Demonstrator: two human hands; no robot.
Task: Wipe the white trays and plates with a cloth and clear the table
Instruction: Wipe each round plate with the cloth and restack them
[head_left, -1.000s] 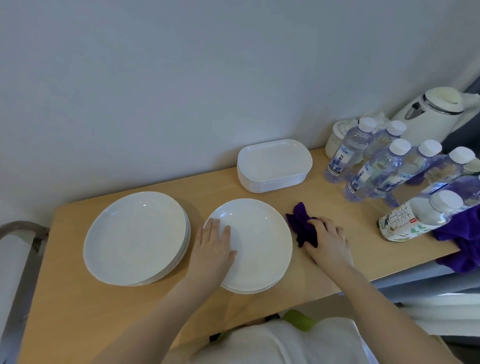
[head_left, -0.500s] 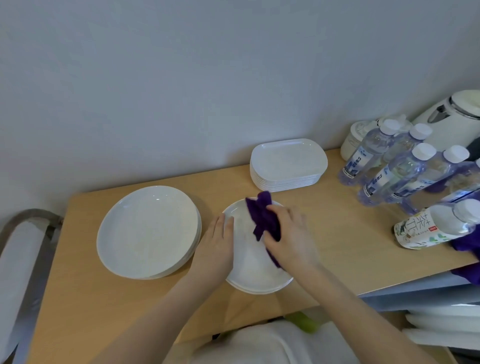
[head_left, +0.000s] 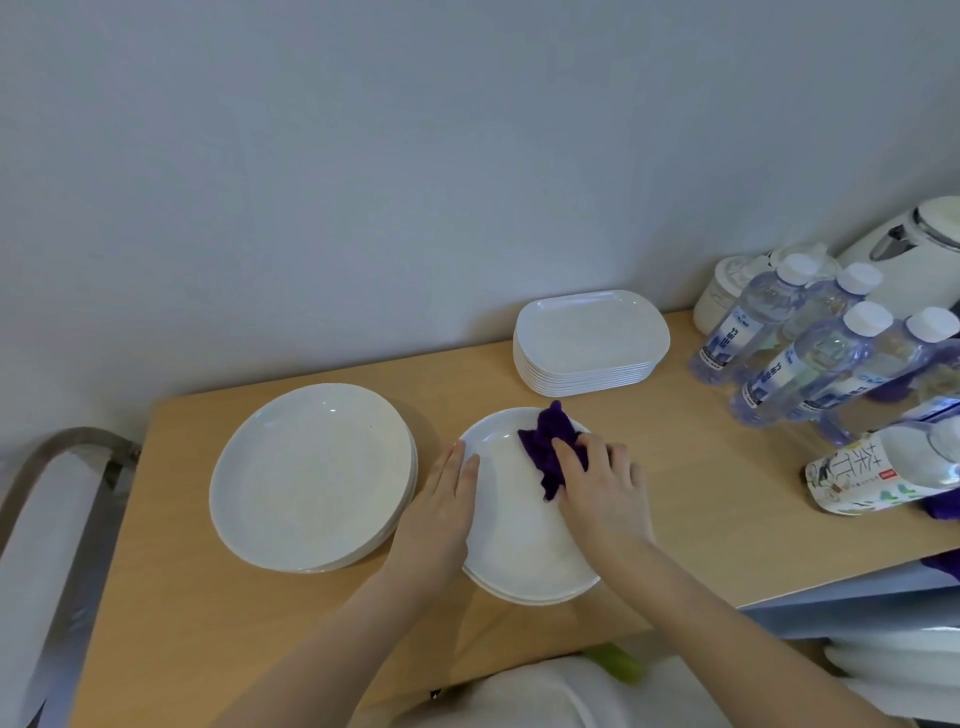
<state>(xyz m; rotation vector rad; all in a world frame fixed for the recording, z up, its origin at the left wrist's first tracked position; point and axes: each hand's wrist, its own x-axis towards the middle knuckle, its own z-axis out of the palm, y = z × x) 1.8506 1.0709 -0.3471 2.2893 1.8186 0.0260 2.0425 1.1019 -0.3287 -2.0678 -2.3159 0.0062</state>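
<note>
Step in hand: wiping top plate (head_left: 519, 530) of the small stack at table (head_left: 701, 519) centre-front. Right hand (head_left: 602, 483) grips purple cloth (head_left: 545, 452), fingers curled over it, pressing it onto plate's far half. Left hand (head_left: 441, 509) lies flat, fingers straight, steadying plate's left rim. Next (my guess): sweep cloth toward near rim w/ even pressure, then tackle big plate stack (head_left: 311, 478) & trays (head_left: 589, 340).

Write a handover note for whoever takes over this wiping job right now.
Left hand: flat, steadying the near plate stack's left rim.
Right hand: fingers gripping the purple cloth on that stack's top plate.
Second plate stack sits left; tray stack by the wall.
Done: top plate being wiped.
Left: cannot tell which others are wiped; table not cleared.
</note>
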